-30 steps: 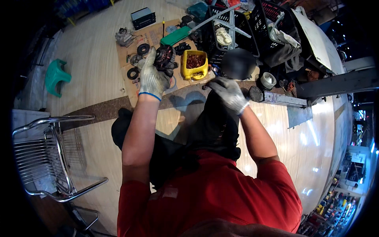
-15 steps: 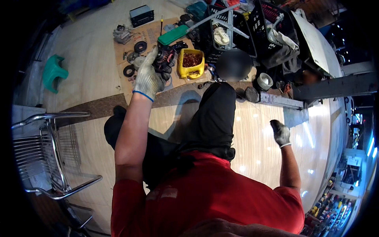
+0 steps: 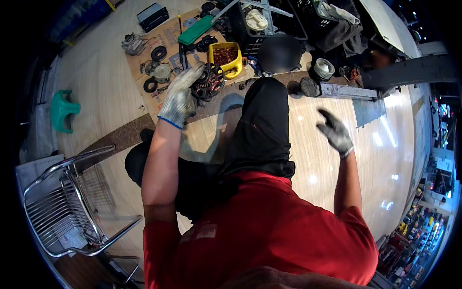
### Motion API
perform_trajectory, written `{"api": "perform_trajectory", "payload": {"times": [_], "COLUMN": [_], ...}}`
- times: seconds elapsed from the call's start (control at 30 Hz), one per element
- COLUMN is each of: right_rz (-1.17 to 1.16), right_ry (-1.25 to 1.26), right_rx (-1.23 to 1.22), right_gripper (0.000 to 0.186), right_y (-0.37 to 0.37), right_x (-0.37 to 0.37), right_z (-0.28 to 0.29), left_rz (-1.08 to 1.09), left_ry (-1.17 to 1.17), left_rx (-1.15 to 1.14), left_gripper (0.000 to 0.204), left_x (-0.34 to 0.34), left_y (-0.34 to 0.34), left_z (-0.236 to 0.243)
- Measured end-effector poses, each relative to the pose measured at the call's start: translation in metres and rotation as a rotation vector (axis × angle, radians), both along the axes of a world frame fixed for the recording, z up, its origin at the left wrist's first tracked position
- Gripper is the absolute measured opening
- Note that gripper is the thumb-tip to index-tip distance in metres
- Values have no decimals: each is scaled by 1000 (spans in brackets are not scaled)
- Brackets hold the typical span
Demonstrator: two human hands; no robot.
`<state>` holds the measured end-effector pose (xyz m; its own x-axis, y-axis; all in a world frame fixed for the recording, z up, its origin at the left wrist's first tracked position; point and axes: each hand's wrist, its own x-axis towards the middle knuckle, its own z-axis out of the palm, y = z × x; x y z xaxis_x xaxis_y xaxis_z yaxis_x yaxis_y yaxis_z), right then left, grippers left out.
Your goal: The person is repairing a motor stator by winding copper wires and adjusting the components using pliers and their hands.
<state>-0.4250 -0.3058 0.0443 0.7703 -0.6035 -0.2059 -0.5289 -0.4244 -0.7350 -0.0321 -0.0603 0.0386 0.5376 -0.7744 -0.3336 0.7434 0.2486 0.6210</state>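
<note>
I hold a round black part with copper-coloured windings (image 3: 208, 82) in my left hand (image 3: 180, 96), gloved in white knit with a blue cuff, above the cardboard sheet (image 3: 143, 89). My right hand (image 3: 333, 132), in a darkly soiled glove, is raised over the tiled floor right of my bent knee, fingers apart and empty. On and around the cardboard are a yellow cut-open jug (image 3: 233, 65) with reddish-brown pieces inside, black rings (image 3: 159, 53), a round metal part (image 3: 162, 72), a metal housing (image 3: 133, 44) and a long green object (image 3: 197, 30).
Black crates (image 3: 243, 38), a blurred dark round shape (image 3: 279, 54), a white cylindrical cage (image 3: 324, 69) and a grey metal beam (image 3: 409, 71) lie ahead and right. A green stool (image 3: 65, 111) and a chrome chair (image 3: 82, 202) are left. My legs are folded on the floor.
My right hand has swung away from my knee out to the right, then risen slightly with fingers spreading. My left hand has lowered a little with the round part still in it.
</note>
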Motion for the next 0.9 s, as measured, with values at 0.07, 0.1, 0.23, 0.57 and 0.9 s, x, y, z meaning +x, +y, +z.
{"api": "perform_trajectory", "payload": {"times": [0.07,0.1,0.23,0.57,0.9], "right_rz": [-28,-18,285,229,397], "right_ry": [-86,-189,-150,-63,-24], "right_rx": [6,75,268,544,-117], "right_gripper": [59,60,50,27,34], "right_y": [20,38,85,89,132], "right_x": [74,109,208,233,217], "right_z": [41,51,37,17,20], "left_rz": [-22,-48,-107,-234,76], "left_ry": [-66,-82,-160,-531,-655], "left_rx": [19,44,103,406,612], "left_gripper": [39,42,50,73,91], "left_x": [0,-1,2,6,3], "left_y": [-2,-4,-5,5,-4], "left_z": [-1,1,-2,10,9]}}
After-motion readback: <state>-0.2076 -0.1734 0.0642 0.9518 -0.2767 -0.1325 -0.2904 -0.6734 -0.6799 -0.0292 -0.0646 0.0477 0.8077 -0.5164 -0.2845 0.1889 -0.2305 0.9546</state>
